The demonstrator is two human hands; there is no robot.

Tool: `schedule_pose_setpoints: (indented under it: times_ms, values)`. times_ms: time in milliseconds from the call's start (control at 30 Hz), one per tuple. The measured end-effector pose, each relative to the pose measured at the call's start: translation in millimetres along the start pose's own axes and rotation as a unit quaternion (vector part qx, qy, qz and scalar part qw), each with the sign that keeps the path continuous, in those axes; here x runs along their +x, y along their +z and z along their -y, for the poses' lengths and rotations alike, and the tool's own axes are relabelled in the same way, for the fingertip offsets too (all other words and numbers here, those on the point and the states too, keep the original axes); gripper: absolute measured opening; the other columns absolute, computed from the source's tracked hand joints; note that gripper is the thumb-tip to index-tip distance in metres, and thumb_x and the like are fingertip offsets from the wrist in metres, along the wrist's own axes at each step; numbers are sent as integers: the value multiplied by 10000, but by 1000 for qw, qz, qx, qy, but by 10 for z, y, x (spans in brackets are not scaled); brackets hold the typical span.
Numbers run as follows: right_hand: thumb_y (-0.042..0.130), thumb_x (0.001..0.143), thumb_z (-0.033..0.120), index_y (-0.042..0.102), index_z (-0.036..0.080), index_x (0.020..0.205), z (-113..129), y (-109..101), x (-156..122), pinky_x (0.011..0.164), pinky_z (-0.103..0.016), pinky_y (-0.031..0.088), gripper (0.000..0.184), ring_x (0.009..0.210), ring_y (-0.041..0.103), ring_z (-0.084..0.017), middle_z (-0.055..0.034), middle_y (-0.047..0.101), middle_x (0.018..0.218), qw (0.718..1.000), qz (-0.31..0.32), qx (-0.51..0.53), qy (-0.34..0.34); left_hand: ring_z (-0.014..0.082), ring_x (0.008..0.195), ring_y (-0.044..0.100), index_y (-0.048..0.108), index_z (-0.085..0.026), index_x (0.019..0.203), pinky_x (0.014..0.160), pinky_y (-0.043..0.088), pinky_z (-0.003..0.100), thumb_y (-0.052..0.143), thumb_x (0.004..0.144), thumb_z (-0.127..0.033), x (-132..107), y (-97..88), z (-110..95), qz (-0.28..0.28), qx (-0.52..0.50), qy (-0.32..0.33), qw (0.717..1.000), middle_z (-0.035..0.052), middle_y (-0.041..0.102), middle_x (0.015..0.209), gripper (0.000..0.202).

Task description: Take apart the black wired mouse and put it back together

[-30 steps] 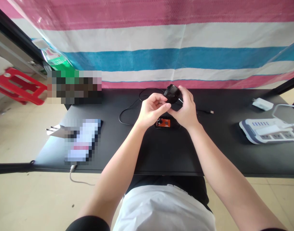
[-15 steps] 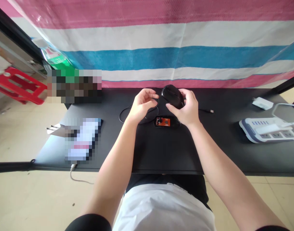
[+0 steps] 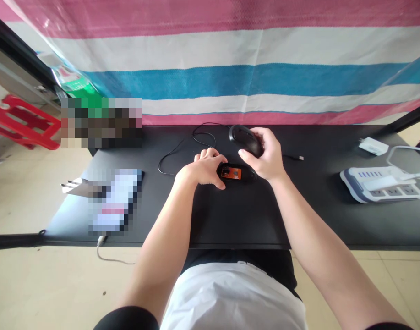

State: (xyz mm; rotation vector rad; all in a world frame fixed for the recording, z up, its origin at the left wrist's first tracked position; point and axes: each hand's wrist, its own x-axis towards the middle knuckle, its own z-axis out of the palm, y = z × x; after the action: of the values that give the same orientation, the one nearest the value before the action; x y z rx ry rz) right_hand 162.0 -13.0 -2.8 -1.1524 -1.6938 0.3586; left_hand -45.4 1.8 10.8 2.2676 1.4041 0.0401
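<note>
My right hand is closed on a black computer mouse's upper shell, held tilted above the table. Low on the table lies the black mouse base, with an orange circuit board exposed in it. At the base's left end is my left hand, open, its thumb and forefinger spread on either side of that end. Whether they touch it I cannot tell. A thin black cable loops behind the left hand, and a USB plug lies right of the right hand.
On the right are a power strip and a white charger. To the left lie a phone and another plug adapter. A green-labelled bottle stands at the back left. Striped sheeting rises behind the black table.
My left hand has come down and toward me, from beside the raised shell to the left end of the base. The right hand still holds the shell, now tilted slightly differently.
</note>
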Motion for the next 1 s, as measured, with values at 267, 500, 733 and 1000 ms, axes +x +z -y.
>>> schedule_pose_setpoints:
  times_ms: [267,500,733,1000]
  values:
    - [721,642,285,552,225,1054,74,-23,-1,857,-409,545,449,937,650,-243,-67,658,1054,987,155,24,19,312,1024,620,648,-221,948,905,506,455,802,554,-347,5,-97,-4,-27,-134,26,990,63,649,1038,442]
    - [787,655,328,554,234,1129,83,-45,-15,906,-440,534,535,1004,655,-262,-84,662,1109,984,175,8,41,209,795,643,613,-194,846,726,467,328,805,580,-346,-43,-200,30,-83,-209,48,973,-4,684,864,362]
    - [783,689,334,532,241,1185,67,-56,-10,988,-470,517,564,1114,636,-283,-87,652,1180,978,199,47,45,185,808,630,632,-179,831,750,466,305,817,566,-304,-36,-192,40,-78,-292,75,950,-16,669,828,347]
    - [796,683,334,538,227,1216,80,-56,1,1020,-487,520,602,1144,652,-296,-95,668,1225,973,213,71,54,160,749,605,643,-171,842,725,481,299,837,558,-319,-37,-183,52,-83,-319,72,941,-18,651,788,374]
